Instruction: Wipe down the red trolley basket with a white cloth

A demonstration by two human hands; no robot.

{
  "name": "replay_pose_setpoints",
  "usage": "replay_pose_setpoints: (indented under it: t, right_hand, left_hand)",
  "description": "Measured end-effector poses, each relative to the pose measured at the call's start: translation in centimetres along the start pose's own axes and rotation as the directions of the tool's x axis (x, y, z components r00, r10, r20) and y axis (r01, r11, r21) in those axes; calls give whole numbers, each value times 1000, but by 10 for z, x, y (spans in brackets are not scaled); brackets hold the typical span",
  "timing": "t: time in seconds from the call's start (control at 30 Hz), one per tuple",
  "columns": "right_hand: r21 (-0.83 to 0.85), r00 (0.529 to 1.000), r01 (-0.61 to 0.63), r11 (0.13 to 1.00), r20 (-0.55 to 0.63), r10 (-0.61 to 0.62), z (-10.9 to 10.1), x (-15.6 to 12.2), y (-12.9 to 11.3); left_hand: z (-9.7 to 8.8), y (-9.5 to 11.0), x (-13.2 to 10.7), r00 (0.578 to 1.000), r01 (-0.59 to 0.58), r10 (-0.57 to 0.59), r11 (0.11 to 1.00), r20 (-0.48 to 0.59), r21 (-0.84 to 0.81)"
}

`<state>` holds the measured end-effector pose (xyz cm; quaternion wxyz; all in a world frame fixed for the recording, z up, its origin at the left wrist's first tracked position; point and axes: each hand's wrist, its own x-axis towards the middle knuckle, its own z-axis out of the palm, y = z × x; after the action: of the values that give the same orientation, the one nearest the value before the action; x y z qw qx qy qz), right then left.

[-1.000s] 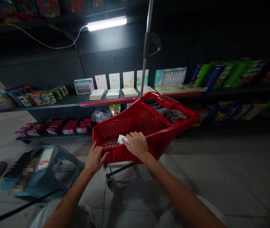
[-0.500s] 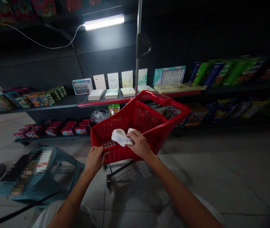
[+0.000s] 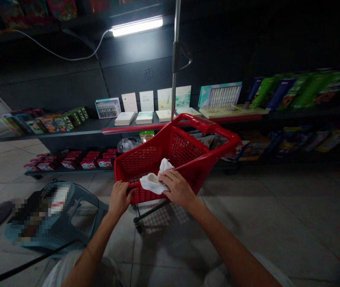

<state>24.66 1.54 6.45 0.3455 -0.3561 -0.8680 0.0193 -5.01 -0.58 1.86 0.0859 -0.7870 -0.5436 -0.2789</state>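
Observation:
A red plastic shopping cart (image 3: 193,171) stands in front of me, turned with its handle to the right. Curled over the rim of its near left end is my left hand (image 3: 120,198), gripping the edge. My right hand (image 3: 178,187) is closed on a crumpled white cloth (image 3: 152,183) and holds it at the cart's near rim. Part of the cloth sticks up behind my fingers, and a loose fold hangs to their left. The fingertips of my right hand are partly hidden by the cloth.
Behind the cart runs a dark shelf (image 3: 92,133) with booklets (image 3: 144,116), boxed sets and snack bags. Red boxes (image 3: 89,160) line the lower shelf. A blue-grey plastic stool (image 3: 81,215) stands at left, its top blurred out. A metal pole (image 3: 174,87) rises behind the cart.
The cloth has shifted against the rim and changed shape, its upper part now standing higher. My right hand has moved slightly downward. My left hand keeps its grip on the rim.

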Motion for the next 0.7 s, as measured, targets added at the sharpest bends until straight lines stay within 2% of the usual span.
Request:
replay_pose_setpoints:
  t: [0.17, 0.33, 0.57, 0.7]
  right_hand:
    - [-12, 996, -61, 998, -64, 60, 0, 3, 4]
    - [-40, 996, -72, 997, -55, 70, 1, 5, 7]
    - [-23, 996, -58, 998, -64, 56, 4, 4, 6]
    - [-9, 997, -48, 999, -63, 48, 4, 4, 4]
  left_hand:
    - [-1, 4, -2, 1000, 3, -3, 1000, 3, -19]
    - [3, 8, -6, 999, 35, -35, 999, -20, 8]
    - [10, 18, -13, 972, 222, -214, 971, -97, 84]
    - [11, 19, -13, 967, 242, -234, 967, -99, 78]
